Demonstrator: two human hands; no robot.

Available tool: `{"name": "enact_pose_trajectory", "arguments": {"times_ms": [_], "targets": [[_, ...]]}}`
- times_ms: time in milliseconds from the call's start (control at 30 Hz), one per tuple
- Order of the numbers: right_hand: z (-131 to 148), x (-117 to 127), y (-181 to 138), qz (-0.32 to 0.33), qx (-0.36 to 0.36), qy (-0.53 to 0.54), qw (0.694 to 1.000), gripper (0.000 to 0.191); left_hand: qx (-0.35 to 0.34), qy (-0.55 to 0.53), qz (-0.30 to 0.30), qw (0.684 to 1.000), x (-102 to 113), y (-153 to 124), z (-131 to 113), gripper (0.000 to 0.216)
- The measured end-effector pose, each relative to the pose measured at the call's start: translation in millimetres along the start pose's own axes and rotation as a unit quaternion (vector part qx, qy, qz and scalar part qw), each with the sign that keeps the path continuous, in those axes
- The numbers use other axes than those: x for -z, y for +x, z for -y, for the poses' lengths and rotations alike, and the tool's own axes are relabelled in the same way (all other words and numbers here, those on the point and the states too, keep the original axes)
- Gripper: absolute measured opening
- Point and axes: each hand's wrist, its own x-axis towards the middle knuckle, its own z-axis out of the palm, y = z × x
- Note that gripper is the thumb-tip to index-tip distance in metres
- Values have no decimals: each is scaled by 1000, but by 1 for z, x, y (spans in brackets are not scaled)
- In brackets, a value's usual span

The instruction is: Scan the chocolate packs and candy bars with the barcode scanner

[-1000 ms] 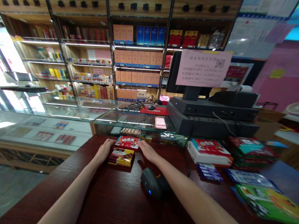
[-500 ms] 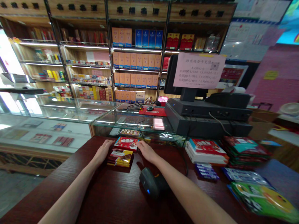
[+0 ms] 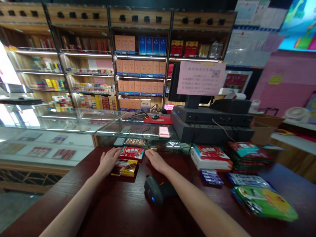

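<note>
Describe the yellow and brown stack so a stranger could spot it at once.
On the dark wooden counter, look toward the far edge, where a red packet lies between the left hand and right hand. The stack sits just nearer the camera. Its yellow and brown wrapper sets it apart from the red packet.

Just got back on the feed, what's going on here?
A person has both bare hands around a red packet on a dark wooden counter. The left hand is at its left end, fingers extended; the right hand is by its right end, though contact there is unclear. Yellow-and-brown packets lie just nearer the person. A scanner with a blue light sits by the right forearm, in neither hand.
</note>
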Motion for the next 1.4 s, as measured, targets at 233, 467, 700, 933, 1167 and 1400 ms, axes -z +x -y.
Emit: {"name": "enact_pose_trajectory", "arguments": {"times_ms": [233, 467, 700, 933, 1167, 1400], "targets": [[-5, 9, -12, -26, 48, -17, 998, 36, -43, 50, -30, 997, -2, -7, -26, 43], [-7, 26, -37, -54, 84, -51, 994, 33, -118, 66, -22, 991, -4, -18, -63, 47], [-11, 48, -65, -81, 82, -67, 991, 35, -179, 73, -6, 981, -10, -29, -104, 46], [-14, 73, -88, -125, 102, -123, 979, 36, -237, 65, 13, 969, -18, -36, -138, 44], [-28, 97, -104, -157, 105, -226, 956, 39, -291, 77, 7, 954, -31, -39, -169, 43], [-43, 125, -119, -182, 80, -300, 933, 40, -325, 81, 32, 942, -49, -39, -203, 42]]}}
